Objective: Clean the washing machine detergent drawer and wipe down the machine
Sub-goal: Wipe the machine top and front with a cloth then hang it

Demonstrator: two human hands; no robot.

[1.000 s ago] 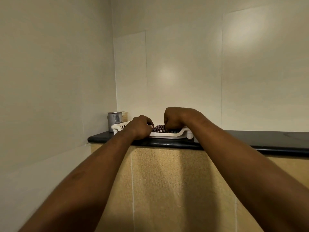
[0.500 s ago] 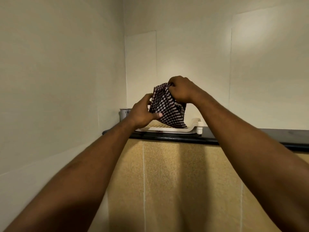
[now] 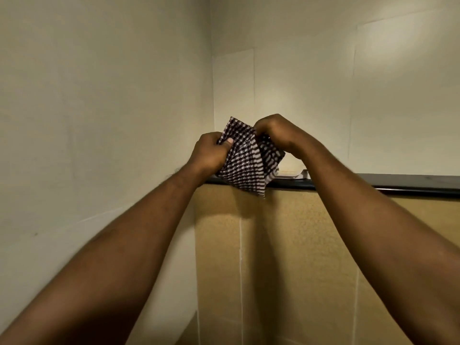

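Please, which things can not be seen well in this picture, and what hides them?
White tray, head view: mostly behind the checked cloth and the right hand; only its right end shows.
Black ledge top, head view: seen from below, so only its front edge shows.
Right hand's fingertips: buried in the cloth.
Washing machine, drawer: outside the frame.

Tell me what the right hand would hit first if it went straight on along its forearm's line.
Apart from the checked cloth it grips, the right hand would probably meet the back wall near the corner, above the ledge; depth is unclear.
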